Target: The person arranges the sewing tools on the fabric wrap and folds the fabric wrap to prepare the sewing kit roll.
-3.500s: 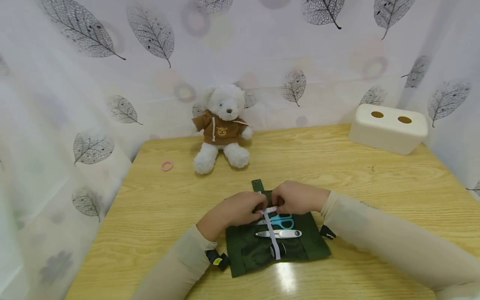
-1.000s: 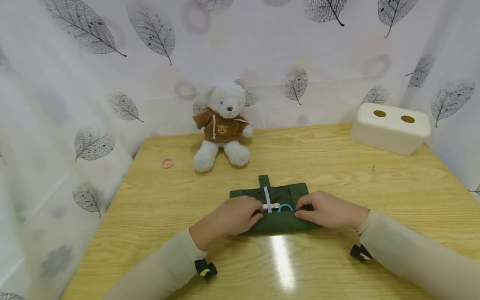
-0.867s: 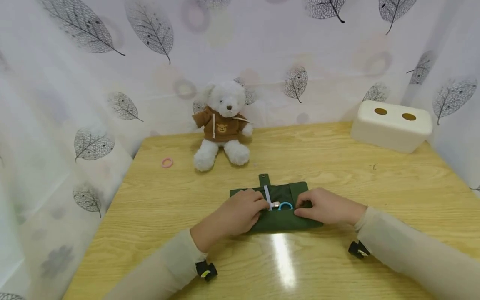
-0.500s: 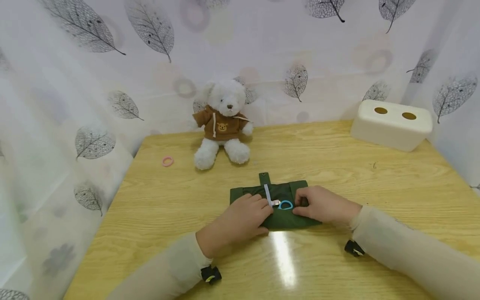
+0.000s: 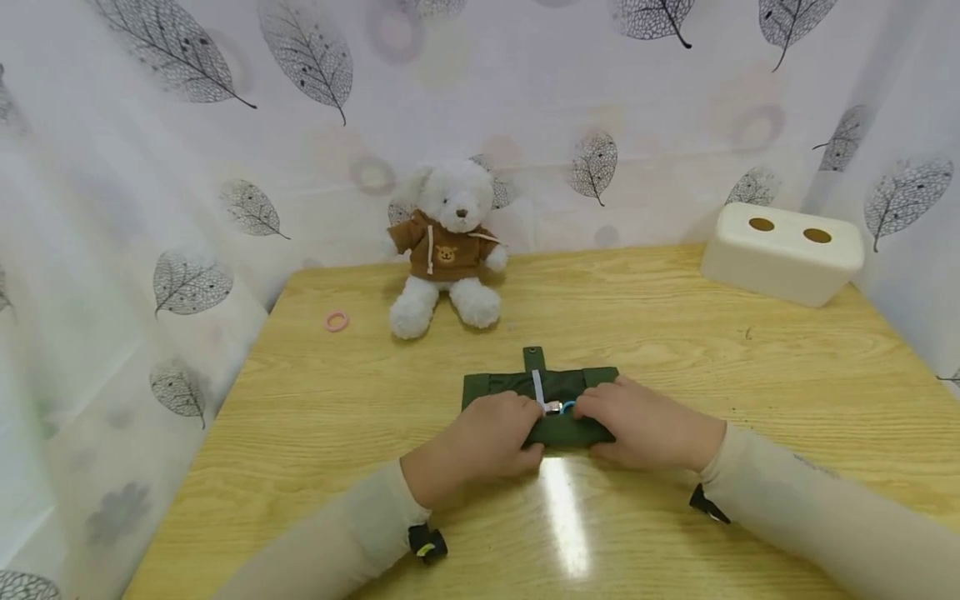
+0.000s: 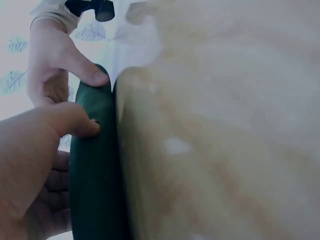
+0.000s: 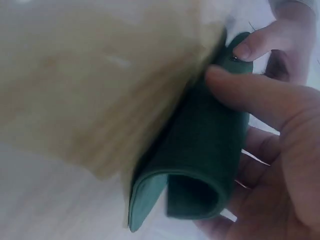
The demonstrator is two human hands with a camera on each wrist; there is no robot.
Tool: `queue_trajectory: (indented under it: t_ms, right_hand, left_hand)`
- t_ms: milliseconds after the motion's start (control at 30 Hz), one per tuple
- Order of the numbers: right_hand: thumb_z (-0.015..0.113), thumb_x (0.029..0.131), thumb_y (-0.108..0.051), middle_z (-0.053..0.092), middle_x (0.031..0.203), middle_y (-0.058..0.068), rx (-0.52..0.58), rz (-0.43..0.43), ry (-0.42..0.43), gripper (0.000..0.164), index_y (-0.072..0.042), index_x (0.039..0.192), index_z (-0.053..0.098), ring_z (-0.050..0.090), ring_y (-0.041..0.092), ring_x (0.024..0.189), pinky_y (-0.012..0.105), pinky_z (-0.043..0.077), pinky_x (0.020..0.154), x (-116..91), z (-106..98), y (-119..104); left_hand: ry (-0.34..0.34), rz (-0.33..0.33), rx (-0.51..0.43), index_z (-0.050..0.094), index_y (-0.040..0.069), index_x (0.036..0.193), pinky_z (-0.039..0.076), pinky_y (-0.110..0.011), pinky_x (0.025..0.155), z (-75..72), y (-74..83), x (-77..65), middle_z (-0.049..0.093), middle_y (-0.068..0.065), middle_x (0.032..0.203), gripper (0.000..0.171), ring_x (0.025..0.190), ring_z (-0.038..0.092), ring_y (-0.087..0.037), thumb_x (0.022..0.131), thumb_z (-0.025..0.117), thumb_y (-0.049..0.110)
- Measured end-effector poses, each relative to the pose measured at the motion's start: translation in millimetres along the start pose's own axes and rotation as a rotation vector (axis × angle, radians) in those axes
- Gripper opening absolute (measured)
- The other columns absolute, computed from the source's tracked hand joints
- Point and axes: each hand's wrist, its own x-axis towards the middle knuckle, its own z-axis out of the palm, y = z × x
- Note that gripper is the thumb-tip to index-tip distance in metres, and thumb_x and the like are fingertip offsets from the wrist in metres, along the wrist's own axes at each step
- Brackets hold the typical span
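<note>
A dark green fabric sewing-kit roll [image 5: 573,432] lies on the table with its near part folded up towards the far side. My left hand [image 5: 487,437] grips the left part of this fold, thumb on the near side. My right hand [image 5: 645,425] grips the right part likewise; both thumbs press the green cloth in the wrist views. The right wrist view shows the roll's curled end [image 7: 195,195]. Between my hands show a blue scissors handle [image 5: 567,406], a small silver-ended piece [image 5: 553,407] and a white elastic band [image 5: 537,387]. The fold hides the other tools.
A green tab [image 5: 533,357] with a snap sticks out at the roll's far edge. Behind sits a white teddy bear [image 5: 446,250] in a brown hoodie. A pink ring [image 5: 337,321] lies at left, a cream box [image 5: 783,254] with two holes at back right.
The roll lay flat at first, showing scissors, a silver-white tool and a spool; its near part is now folded over them. Lately both hands have shifted to grip the fold, thumbs nearer me.
</note>
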Motion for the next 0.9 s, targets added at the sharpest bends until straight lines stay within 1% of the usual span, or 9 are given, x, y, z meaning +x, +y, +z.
queue_trajectory:
  t_ms: [167, 300, 333, 400, 533, 567, 667, 767, 900]
  right_hand:
    - [0.073, 0.094, -0.02, 0.068, 0.106, -0.005, 0.227, 0.09, -0.06, 0.025, -0.014, 0.117, 0.064, 0.06, 0.004, 0.087, 0.031, 0.052, 0.074, 8, -9, 15]
    - [0.065, 0.1, -0.02, 0.07, 0.114, 0.003, 0.291, 0.102, -0.102, 0.027, -0.008, 0.124, 0.064, 0.066, 0.009, 0.095, 0.036, 0.055, 0.081, 15, -15, 25]
    - [0.063, 0.101, -0.019, 0.069, 0.117, 0.005, 0.297, 0.113, -0.113, 0.028, -0.007, 0.126, 0.065, 0.066, 0.011, 0.098, 0.038, 0.055, 0.083, 17, -16, 27]
    - [0.059, 0.103, -0.019, 0.068, 0.123, 0.009, 0.305, 0.146, -0.133, 0.029, -0.006, 0.129, 0.065, 0.067, 0.018, 0.105, 0.043, 0.054, 0.089, 22, -19, 30]
    - [0.051, 0.106, -0.017, 0.065, 0.129, 0.013, 0.304, 0.222, -0.148, 0.03, -0.004, 0.13, 0.065, 0.062, 0.03, 0.119, 0.051, 0.05, 0.098, 33, -22, 34]
    - [0.05, 0.106, -0.016, 0.064, 0.129, 0.014, 0.295, 0.231, -0.144, 0.031, -0.003, 0.13, 0.066, 0.061, 0.032, 0.12, 0.052, 0.049, 0.098, 35, -23, 35]
    - [0.046, 0.107, -0.014, 0.064, 0.123, 0.013, 0.255, 0.243, -0.129, 0.032, -0.001, 0.128, 0.067, 0.062, 0.03, 0.112, 0.05, 0.05, 0.095, 42, -23, 37]
    - [0.044, 0.106, -0.012, 0.063, 0.112, 0.01, 0.21, 0.251, -0.104, 0.032, 0.0, 0.124, 0.068, 0.062, 0.023, 0.098, 0.046, 0.052, 0.087, 48, -21, 41]
    - [0.041, 0.105, -0.008, 0.06, 0.103, 0.01, 0.175, 0.268, -0.096, 0.031, 0.0, 0.121, 0.066, 0.057, 0.021, 0.086, 0.042, 0.051, 0.078, 53, -17, 46]
  left_hand:
    - [-0.092, -0.065, -0.233, 0.067, 0.015, 0.102, 0.048, -0.026, 0.068, -7.2, -15.8, 9.5, 0.062, 0.007, 0.089, 0.023, 0.077, 0.056, -0.008, 0.101, 0.058, 0.036]
    - [-0.179, -0.094, -0.37, 0.069, 0.015, 0.113, 0.05, -0.03, 0.075, -15.2, -27.5, 15.4, 0.066, 0.007, 0.095, 0.028, 0.082, 0.06, -0.009, 0.106, 0.051, 0.036]
    - [-0.195, -0.104, -0.389, 0.068, 0.014, 0.117, 0.051, -0.031, 0.077, -16.9, -30.1, 16.7, 0.066, 0.007, 0.096, 0.03, 0.083, 0.061, -0.008, 0.107, 0.049, 0.036]
    - [-0.22, -0.12, -0.422, 0.068, 0.014, 0.113, 0.05, -0.032, 0.077, -19.7, -34.7, 20.1, 0.064, 0.004, 0.091, 0.031, 0.08, 0.06, -0.01, 0.108, 0.046, 0.035]
    - [-0.232, -0.151, -0.442, 0.065, 0.016, 0.096, 0.046, -0.033, 0.072, -21.1, -44.7, 28.5, 0.055, 0.001, 0.076, 0.034, 0.067, 0.053, -0.014, 0.11, 0.04, 0.034]
    - [-0.226, -0.161, -0.44, 0.062, 0.016, 0.091, 0.045, -0.033, 0.07, -20.9, -47.0, 30.5, 0.052, -0.001, 0.073, 0.035, 0.064, 0.051, -0.015, 0.111, 0.039, 0.034]
    - [-0.167, -0.194, -0.401, 0.06, 0.019, 0.09, 0.044, -0.032, 0.065, -19.5, -52.6, 35.2, 0.054, 0.002, 0.073, 0.035, 0.063, 0.051, -0.014, 0.11, 0.04, 0.038]
    - [-0.041, -0.194, -0.313, 0.064, 0.019, 0.094, 0.045, -0.029, 0.063, -17.2, -55.7, 38.9, 0.058, 0.005, 0.079, 0.031, 0.067, 0.053, -0.011, 0.108, 0.046, 0.04]
    - [0.118, -0.15, -0.204, 0.07, 0.017, 0.11, 0.05, -0.029, 0.07, -14.1, -56.5, 42.7, 0.064, 0.003, 0.097, 0.028, 0.081, 0.059, -0.011, 0.106, 0.051, 0.038]
